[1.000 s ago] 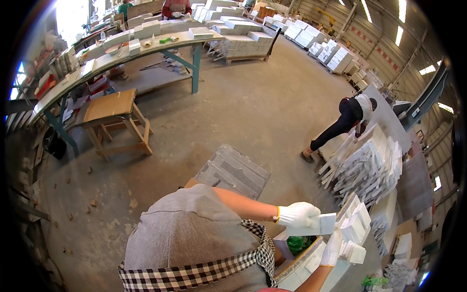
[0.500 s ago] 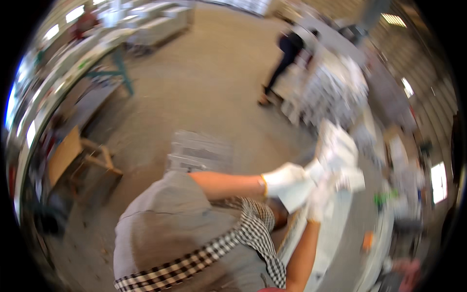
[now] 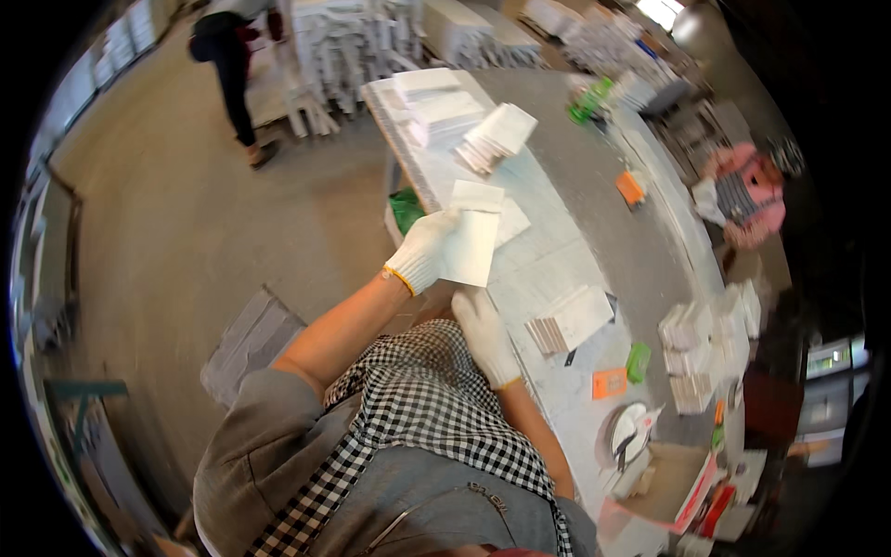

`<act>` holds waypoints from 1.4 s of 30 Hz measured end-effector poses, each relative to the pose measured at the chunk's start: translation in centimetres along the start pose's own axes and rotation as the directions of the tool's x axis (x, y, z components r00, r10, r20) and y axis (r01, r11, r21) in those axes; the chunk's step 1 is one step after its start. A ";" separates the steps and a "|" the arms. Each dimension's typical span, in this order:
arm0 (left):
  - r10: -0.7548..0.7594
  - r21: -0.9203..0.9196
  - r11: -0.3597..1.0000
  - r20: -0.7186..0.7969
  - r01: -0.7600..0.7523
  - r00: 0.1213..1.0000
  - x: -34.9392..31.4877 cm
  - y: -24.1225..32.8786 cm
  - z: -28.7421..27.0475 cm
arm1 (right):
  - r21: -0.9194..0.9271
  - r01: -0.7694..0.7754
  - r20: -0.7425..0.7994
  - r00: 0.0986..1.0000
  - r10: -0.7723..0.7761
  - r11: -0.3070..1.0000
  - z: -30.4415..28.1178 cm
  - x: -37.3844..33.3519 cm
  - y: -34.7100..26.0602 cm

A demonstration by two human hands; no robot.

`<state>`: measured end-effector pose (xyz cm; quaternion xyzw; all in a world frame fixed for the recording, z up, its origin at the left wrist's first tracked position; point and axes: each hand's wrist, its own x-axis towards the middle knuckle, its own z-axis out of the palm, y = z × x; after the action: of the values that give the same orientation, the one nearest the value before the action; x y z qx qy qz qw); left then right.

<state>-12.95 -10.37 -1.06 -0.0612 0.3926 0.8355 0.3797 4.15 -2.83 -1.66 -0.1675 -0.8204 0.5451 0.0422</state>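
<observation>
left fingers (image 3: 447, 225) hold the white tile (image 3: 474, 252) by its left edge

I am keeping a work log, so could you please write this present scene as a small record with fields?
Left hand: white-gloved hand, gripping a white rectangular tile
Right hand: white-gloved hand, near the tile's lower end; contact unclear
Clothing: black-and-white checked apron
Surface: long workbench
On bench: fanned tile stack, orange box beside it
Co-workers: one in pink across the bench; one in dark trousers at upper left
</observation>
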 end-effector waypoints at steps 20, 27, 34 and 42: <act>0.007 0.918 -0.107 0.384 -0.381 0.923 17.4 -2.7 3.9 | 0.417 -0.228 -0.578 0.681 0.450 0.880 -3.9 -12.8 8.0; 0.195 0.832 -0.519 0.336 -0.194 0.921 13.4 -2.5 5.0 | 0.245 -0.293 -0.500 0.778 0.379 0.924 -5.0 -12.5 7.7; 0.571 0.955 -0.053 0.270 -0.293 0.775 12.0 -2.0 -0.3 | 0.396 -0.264 -0.495 0.745 0.447 0.879 -5.2 -13.5 9.1; 0.240 0.824 0.469 0.230 -0.320 0.943 0.9 -9.3 -0.3 | 0.551 -0.114 -0.556 0.688 0.466 0.827 -6.5 -12.2 9.3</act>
<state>-7.28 -6.35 -7.27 0.2314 0.7389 0.5877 0.2345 19.37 2.25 -6.15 -0.4681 -0.5507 0.6301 0.2839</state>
